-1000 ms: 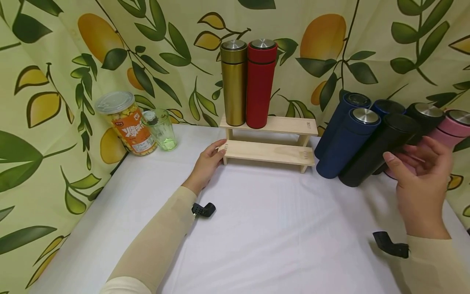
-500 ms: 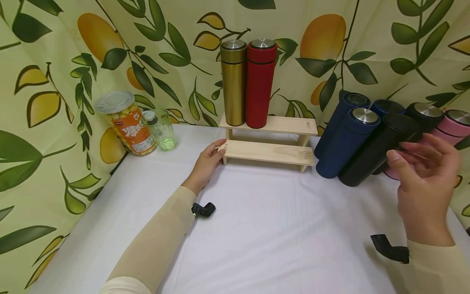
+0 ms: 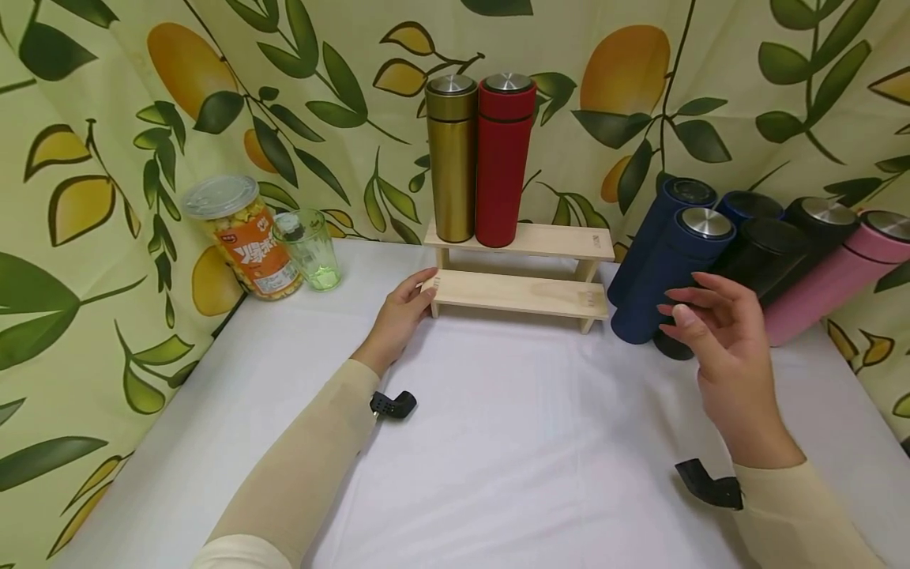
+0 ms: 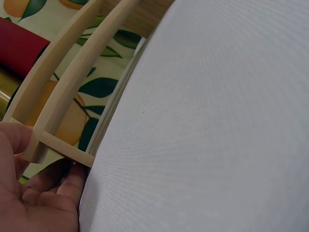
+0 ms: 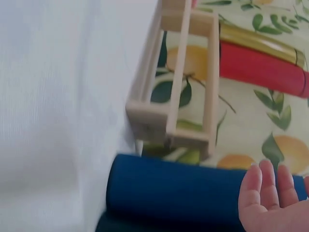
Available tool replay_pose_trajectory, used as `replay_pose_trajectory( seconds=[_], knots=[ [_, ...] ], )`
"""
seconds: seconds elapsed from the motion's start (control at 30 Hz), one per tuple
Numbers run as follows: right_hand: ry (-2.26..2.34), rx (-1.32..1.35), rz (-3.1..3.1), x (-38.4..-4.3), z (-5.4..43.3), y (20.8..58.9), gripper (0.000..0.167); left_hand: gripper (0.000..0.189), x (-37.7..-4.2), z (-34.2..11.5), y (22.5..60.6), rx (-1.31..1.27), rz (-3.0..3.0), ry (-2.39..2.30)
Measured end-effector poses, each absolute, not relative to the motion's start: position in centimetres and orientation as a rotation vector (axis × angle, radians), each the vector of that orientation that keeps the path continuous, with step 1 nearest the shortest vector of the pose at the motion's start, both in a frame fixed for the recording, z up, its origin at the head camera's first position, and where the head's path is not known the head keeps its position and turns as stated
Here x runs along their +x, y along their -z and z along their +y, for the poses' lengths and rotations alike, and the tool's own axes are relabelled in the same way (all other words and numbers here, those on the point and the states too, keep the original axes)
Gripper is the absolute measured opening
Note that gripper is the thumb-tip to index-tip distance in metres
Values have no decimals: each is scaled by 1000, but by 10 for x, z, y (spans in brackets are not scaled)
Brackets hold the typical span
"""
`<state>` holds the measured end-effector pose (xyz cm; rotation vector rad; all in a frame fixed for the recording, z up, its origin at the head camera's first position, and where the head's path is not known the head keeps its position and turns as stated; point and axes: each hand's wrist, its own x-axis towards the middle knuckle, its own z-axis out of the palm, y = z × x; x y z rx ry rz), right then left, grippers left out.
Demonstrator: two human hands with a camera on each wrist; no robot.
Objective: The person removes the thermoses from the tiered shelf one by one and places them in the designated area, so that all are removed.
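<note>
A two-step wooden stand (image 3: 522, 292) has a gold thermos flask (image 3: 453, 174) and a red thermos flask (image 3: 505, 174) upright on its upper step. My left hand (image 3: 400, 316) grips the stand's left end, thumb on the lower step; in the left wrist view its other fingers bend beside the leg. On the right, my right hand (image 3: 735, 356) hovers with loosely bent fingers and nothing in them, in front of a navy thermos flask (image 3: 671, 276) and a black flask (image 3: 771, 249). In the right wrist view the right fingertips overlap a blue flask (image 5: 178, 191).
Further flasks crowd the right back: another navy one (image 3: 657, 229), a blue-topped one (image 3: 750, 205), a dark steel-lidded one (image 3: 825, 229) and a pink one (image 3: 846, 273). A popcorn jar (image 3: 245, 241) and green glass (image 3: 313, 253) stand at left back on the white cloth (image 3: 498, 442). Patterned curtain hangs behind.
My right hand has moved left from beside the pink flask to in front of the navy and black ones, showing more of the pink flask. My left hand stays at the stand.
</note>
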<state>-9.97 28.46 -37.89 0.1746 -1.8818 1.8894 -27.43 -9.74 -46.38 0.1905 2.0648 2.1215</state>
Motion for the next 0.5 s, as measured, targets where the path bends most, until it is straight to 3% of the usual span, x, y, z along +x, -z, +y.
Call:
replay_pose_trajectory(
  seconds=[0.5],
  knots=[
    [-2149, 337, -1920, -141, 242, 377, 42, 45, -275, -98, 465, 190, 2069, -2117]
  ],
)
